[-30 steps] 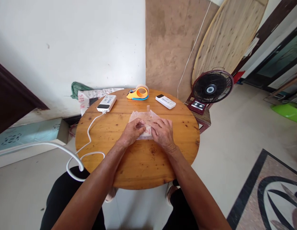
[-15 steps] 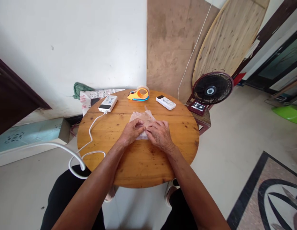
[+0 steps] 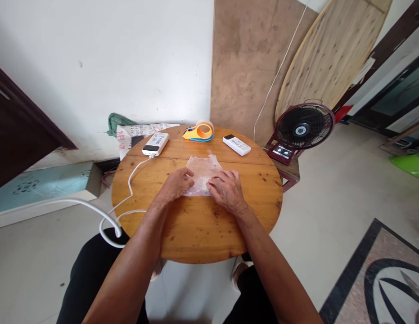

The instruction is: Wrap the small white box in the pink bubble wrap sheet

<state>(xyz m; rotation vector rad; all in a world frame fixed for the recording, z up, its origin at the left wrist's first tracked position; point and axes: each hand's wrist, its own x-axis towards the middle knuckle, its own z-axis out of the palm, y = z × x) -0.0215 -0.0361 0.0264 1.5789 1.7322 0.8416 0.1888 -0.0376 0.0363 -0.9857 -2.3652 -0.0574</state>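
Note:
A thin clear plastic bag (image 3: 203, 170) lies flat in the middle of a round wooden table (image 3: 195, 225). My left hand (image 3: 175, 184) rests on the bag's left edge, fingers curled and pinching the plastic. My right hand (image 3: 226, 191) lies on the bag's lower right part, fingers pressed down on it. Something pale shows through the plastic between my hands; I cannot make out what it is.
At the table's far side lie a white power bank (image 3: 156, 143) with a white cable (image 3: 128, 189), an orange tape dispenser (image 3: 198, 131) and a white remote (image 3: 236, 145). A floor fan (image 3: 303, 128) stands to the right. Wooden boards lean on the wall.
Both hands have slid slightly toward me over the bag, so more of its far part shows. The bag looks flatter. The camera has shifted a little.

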